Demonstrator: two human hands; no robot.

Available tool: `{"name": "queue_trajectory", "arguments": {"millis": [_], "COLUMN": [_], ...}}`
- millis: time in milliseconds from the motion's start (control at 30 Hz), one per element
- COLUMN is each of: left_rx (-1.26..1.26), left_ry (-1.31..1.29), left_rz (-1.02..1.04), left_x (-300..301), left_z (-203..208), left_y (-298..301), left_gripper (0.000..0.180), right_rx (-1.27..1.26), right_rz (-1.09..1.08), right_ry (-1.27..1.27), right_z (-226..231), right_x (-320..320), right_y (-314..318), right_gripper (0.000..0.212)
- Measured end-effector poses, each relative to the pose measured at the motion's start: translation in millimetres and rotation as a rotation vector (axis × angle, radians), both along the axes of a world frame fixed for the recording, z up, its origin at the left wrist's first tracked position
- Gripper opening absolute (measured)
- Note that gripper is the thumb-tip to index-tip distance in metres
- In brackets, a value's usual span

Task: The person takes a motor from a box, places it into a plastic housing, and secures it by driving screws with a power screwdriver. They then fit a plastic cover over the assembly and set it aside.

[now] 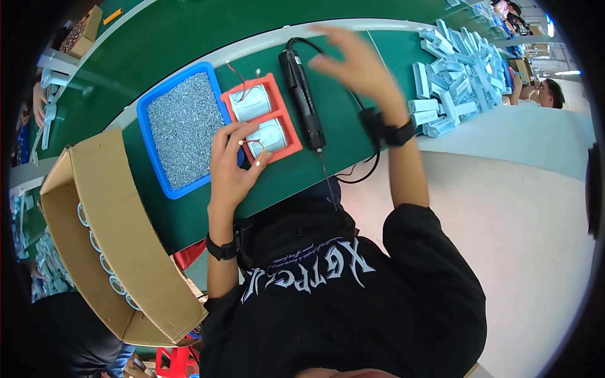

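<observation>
A red two-pocket fixture (293, 142) sits on the green table, each pocket holding a pale blue-white cylindrical part with thin wires. My left hand (230, 165) reaches over the nearer cylindrical part (271, 135), fingers and thumb closed around its left side by the wires and small white connectors. The farther cylindrical part (251, 103) lies untouched, its wires sticking up. Smeared by motion, my right hand (356, 63) is raised beyond the fixture, thumb and fingers apart, with nothing in it. Below and left of it lies a black electric screwdriver (301, 94), its long bit pointing toward me.
Left of the fixture stands a blue tray (151, 146) full of small screws. An open cardboard box (120, 201) with pale rings inside is at the left. Pale blue plastic parts (457, 82) are heaped at the far right. The screwdriver's black cable (376, 160) loops over the table edge.
</observation>
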State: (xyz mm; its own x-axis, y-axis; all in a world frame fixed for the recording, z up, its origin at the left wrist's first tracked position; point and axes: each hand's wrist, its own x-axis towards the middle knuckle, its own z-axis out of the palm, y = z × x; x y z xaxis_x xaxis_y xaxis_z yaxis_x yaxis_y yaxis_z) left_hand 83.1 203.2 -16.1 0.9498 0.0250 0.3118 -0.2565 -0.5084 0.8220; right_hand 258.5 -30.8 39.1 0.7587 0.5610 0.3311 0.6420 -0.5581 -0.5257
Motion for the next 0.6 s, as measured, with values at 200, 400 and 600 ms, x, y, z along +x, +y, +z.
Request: {"name": "queue_trajectory", "arguments": {"millis": [200,400,600], "left_rx": [0.004,-0.192,-0.062], "left_ry": [-0.023,-0.028,0.011], "left_rz": [-0.014,-0.028,0.174], "left_x": [4,1,21], "left_z": [1,5,16], "left_y": [-2,11,21], "left_gripper": [0.046,0.039,0.031], "right_rx": [-0.67,-0.723,-0.24], "right_rz": [-1.286,-1.178,-0.534], "right_ry": [0.215,0.25,0.388], "right_z": [-26,-67,-3], "right_x": [90,72,62], "right_y": [-166,-186,-102], "right_gripper": [0.053,0.054,0.039]}}
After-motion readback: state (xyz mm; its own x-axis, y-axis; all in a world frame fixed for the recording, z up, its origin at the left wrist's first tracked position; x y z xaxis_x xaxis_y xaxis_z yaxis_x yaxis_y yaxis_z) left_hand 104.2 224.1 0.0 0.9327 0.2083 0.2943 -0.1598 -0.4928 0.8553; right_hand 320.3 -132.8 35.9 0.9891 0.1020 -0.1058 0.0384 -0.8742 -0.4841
